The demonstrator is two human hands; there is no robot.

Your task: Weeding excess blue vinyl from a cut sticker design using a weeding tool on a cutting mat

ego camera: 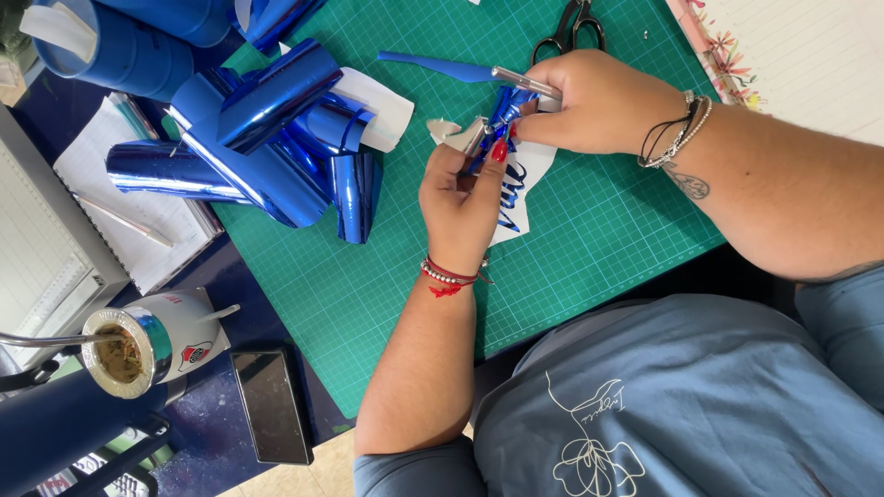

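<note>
Two hands, left (465, 198) and right (594, 101), pinch glossy blue foil (505, 110) and a slim metal tool (525, 83) over a gridded green mat (368, 276).

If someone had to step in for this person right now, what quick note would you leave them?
Left hand: grip closed on a white sheet carrying blue cut shapes, held just over the green mat.
Right hand: grip closed on a thin metal tool, its tip at the blue foil being lifted off the sheet.
Nearby: a pile of curled blue foil strips on the mat's left, scissors at its top edge, a phone and a cup on the table.
Done: some foil is already pulled up; blue shapes remain on the sheet.
Left: more foil is attached near the tool tip.
</note>
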